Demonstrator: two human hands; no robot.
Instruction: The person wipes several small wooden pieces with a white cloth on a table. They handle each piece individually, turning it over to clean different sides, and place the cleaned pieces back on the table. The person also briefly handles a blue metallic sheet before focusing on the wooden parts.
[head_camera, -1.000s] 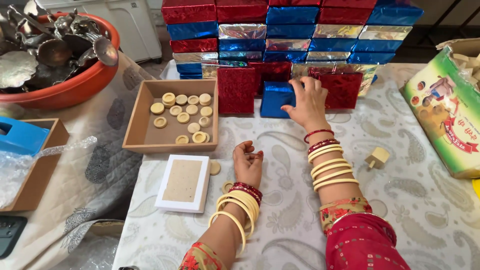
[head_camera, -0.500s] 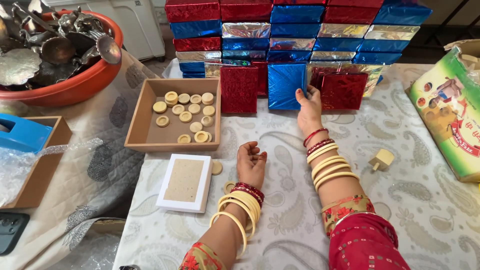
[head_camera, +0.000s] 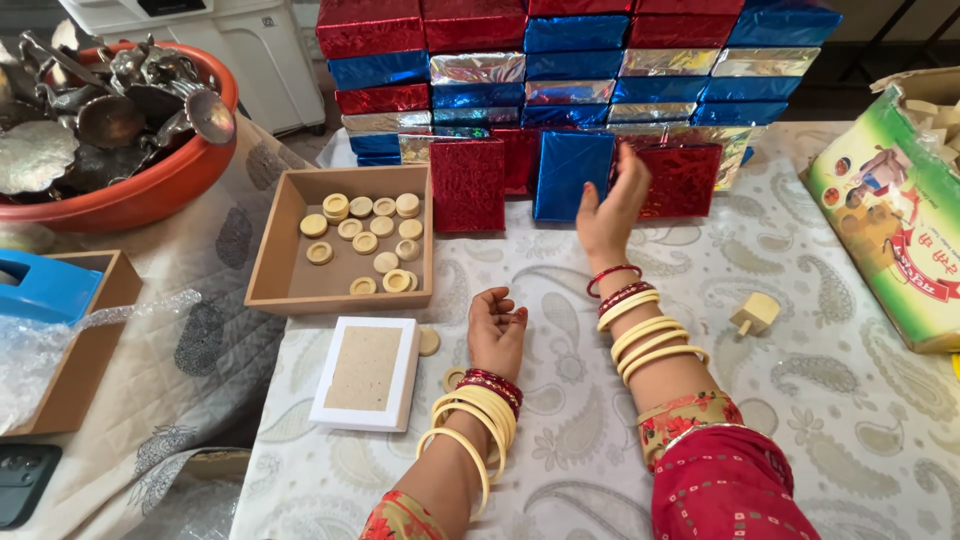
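the right hand (head_camera: 612, 212) reaches up, fingers (head_camera: 632, 172) loosely spread, touching the right edge of the blue foil-wrapped box (head_camera: 570, 172) standing upright on the tabletop (head_camera: 820, 400). the left hand (head_camera: 497, 332) rests palm-up, fingers curled, holding nothing, near the white-framed box (head_camera: 366, 372).

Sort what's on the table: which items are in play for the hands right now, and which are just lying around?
In play:
- right hand on the upright blue foil box
- red foil boxes standing beside it
- left hand, resting palm up

Lying about:
- tray of round discs
- white flat box
- small wooden piece
- orange tub of metalware
- printed bag
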